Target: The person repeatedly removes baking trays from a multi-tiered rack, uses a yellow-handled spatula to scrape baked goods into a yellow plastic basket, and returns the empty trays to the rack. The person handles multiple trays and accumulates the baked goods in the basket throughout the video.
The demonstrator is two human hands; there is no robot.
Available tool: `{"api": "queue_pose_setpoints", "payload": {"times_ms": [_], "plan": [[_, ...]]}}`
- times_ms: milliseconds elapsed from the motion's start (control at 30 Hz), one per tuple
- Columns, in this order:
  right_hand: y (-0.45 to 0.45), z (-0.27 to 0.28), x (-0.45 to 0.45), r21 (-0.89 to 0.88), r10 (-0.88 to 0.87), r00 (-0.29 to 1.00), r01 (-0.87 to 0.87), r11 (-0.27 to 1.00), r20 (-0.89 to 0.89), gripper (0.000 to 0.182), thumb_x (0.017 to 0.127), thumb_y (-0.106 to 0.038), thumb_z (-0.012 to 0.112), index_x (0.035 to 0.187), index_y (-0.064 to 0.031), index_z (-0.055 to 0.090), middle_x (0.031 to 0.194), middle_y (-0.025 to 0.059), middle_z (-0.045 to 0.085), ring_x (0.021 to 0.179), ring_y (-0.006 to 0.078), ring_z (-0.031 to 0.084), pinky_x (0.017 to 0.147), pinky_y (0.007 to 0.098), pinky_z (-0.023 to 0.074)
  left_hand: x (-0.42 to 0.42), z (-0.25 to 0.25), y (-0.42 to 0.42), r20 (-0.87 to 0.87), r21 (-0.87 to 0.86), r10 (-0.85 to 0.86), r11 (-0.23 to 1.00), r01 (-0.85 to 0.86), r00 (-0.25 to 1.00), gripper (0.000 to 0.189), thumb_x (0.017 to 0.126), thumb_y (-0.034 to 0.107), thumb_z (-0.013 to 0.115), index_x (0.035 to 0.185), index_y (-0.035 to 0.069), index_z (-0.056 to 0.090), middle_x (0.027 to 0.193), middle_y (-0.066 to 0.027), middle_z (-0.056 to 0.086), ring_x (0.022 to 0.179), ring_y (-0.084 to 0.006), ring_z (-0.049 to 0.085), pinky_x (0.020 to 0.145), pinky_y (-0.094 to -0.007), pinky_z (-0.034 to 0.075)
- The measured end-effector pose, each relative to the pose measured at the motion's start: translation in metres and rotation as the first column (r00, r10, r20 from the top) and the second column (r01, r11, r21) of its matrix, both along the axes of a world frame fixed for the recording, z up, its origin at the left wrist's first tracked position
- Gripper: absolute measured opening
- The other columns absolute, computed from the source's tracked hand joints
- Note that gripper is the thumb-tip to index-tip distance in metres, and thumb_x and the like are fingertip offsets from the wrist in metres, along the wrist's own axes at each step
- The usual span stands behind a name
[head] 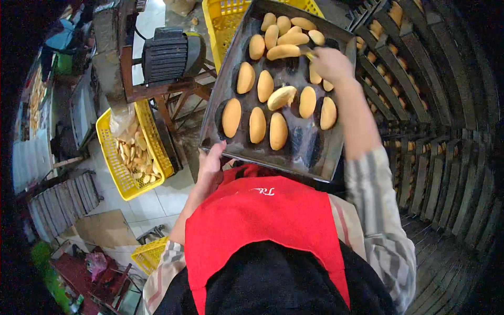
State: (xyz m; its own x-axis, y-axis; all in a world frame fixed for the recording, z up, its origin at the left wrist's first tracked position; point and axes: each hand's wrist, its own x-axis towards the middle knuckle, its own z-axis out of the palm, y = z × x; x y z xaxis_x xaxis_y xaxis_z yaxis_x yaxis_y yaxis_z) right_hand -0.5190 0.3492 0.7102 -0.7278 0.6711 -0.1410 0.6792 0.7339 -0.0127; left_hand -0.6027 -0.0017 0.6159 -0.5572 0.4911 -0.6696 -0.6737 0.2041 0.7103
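My left hand [211, 162] grips the near left corner of a dark metal baking tray [334, 157], with the thumb over its rim. Oblong bread rolls [257, 125] lie on the tray, bunched at the far end and more spread out nearer me. One roll [282, 98] near the middle rests tilted and looks broken on its side. Over the far right part of the tray, my right hand [331, 65] is closed on a small tool with a yellowish part, its tip at the end of a roll [283, 52]. The tool's kind is unclear.
A yellow plastic crate [103, 130] at the left holds bread pieces and a clear plastic bag. Another yellow crate [214, 39] stands beyond the tray. An electric motor [165, 57] sits on a stand at the upper left. Stacked trays with rolls [413, 71] line the right side.
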Motion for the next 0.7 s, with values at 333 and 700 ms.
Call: {"api": "queue_pose_setpoints", "payload": {"times_ms": [333, 700], "plan": [[-0.193, 0.029, 0.206, -0.216, 0.199, 0.955, -0.246, 0.945, -0.218, 0.026, 0.071, -0.011, 0.065, 0.096, -0.0160, 0.063, 0.076, 0.0066, 0.053, 0.059, 0.0239, 0.057, 0.051, 0.0352, 0.0486, 0.001, -0.014, -0.002, 0.023, 0.068, -0.040, 0.997, 0.038, 0.999, 0.062, 0.080, 0.030, 0.066, 0.123, 0.002, 0.032, 0.108, -0.0129, 0.055, 0.089, -0.0229, 0.060, 0.068, -0.0387, 0.052], [-0.187, -0.027, -0.008, 0.014, 0.148, 0.981, -0.147, 0.989, -0.127, 0.016, 0.083, -0.018, 0.049, 0.090, -0.0066, 0.059, 0.071, 0.0202, 0.060, 0.065, 0.0388, 0.060, 0.058, 0.0462, 0.0501, 0.014, -0.002, 0.004, -0.137, 0.138, 0.052, 0.990, -0.033, 0.989, 0.048, 0.080, 0.021, 0.066, 0.114, -0.004, 0.042, 0.100, -0.0110, 0.060, 0.084, -0.0174, 0.058, 0.074, -0.0312, 0.048]]}}
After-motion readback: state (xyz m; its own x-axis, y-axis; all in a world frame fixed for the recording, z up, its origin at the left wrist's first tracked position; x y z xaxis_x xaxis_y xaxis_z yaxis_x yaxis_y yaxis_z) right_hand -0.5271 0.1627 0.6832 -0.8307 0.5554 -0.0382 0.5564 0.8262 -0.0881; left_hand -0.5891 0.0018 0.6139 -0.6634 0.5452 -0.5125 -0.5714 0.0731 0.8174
